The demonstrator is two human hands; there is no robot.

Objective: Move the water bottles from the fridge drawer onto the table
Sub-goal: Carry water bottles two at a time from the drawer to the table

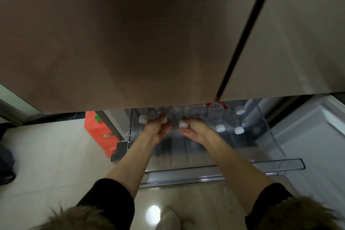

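Both arms reach into the pulled-out clear plastic fridge drawer (283,166): the left hand (158,129) curls around one clear white-capped water bottle (164,117), the right hand (194,130) around another (182,123), both lying flat. At least four more capped bottles (239,129) lie in the drawer. No table in view, so I judge most of the transfer remains.

Black sleeves (112,196) pushed up, fur-trimmed cuffs, pale sock (169,216).
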